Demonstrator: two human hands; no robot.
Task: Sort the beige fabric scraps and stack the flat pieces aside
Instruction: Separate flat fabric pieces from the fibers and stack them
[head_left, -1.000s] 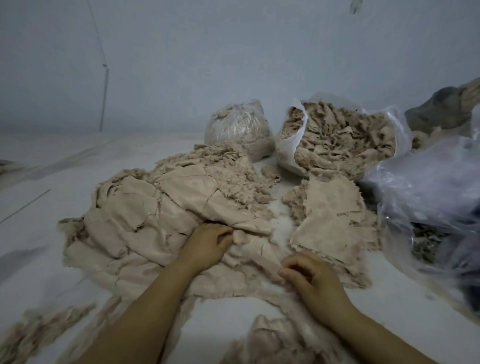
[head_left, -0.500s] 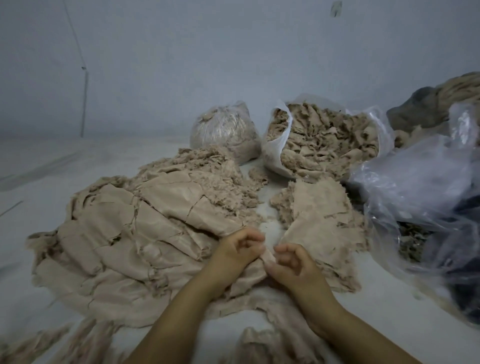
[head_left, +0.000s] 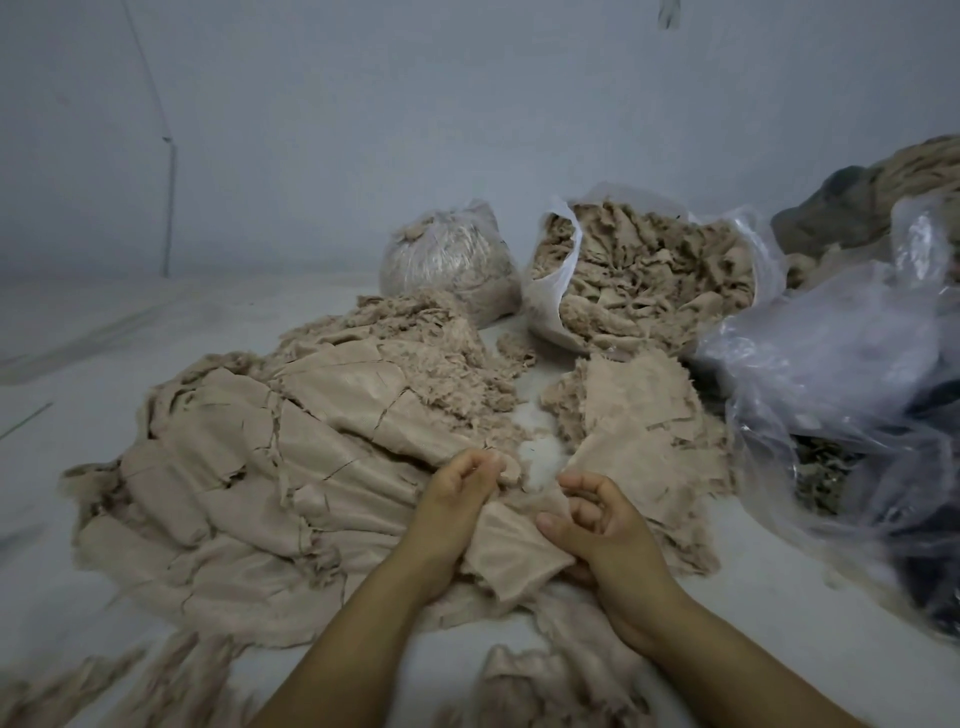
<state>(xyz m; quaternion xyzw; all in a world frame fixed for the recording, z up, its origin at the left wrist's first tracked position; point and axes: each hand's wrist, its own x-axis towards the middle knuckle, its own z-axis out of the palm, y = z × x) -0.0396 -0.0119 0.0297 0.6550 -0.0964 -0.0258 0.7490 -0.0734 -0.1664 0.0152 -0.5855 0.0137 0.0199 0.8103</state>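
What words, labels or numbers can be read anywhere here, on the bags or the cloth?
None: no readable text shows.
The open white bag, the tied clear bag and the crumpled plastic show no print.
The beige scraps are plain.

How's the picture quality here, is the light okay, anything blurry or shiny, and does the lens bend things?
Head view: dim, flat bluish light with soft shadows. The hands, left and right, and the big scrap pile are fairly sharp. The scraps at the bottom left corner smear. The clear plastic bag shows pale glare. The wall line leans, a wide-angle effect.
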